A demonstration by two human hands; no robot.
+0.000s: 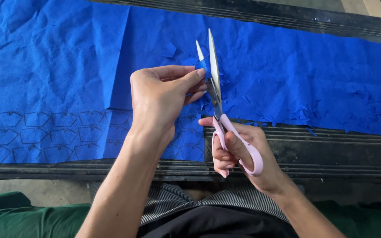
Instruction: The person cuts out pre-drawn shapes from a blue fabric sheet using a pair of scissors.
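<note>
Two hands busy: L hand [162,94] pinches small blue scrap [202,67] betw. open scissors [214,83] blades; R hand [239,152] grips pink handles. Suggest short snips along drawn line (fingers clear), above blue fabric sheet [67,66].

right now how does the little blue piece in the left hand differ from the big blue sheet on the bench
The little blue piece is tiny and pinched up in the left hand, between the open blades of the scissors; the big blue sheet is wide and lies flat on the bench. The sheet shows rows of drawn outlines; I can't make out any on the piece. Both are the same bright blue material.
</note>
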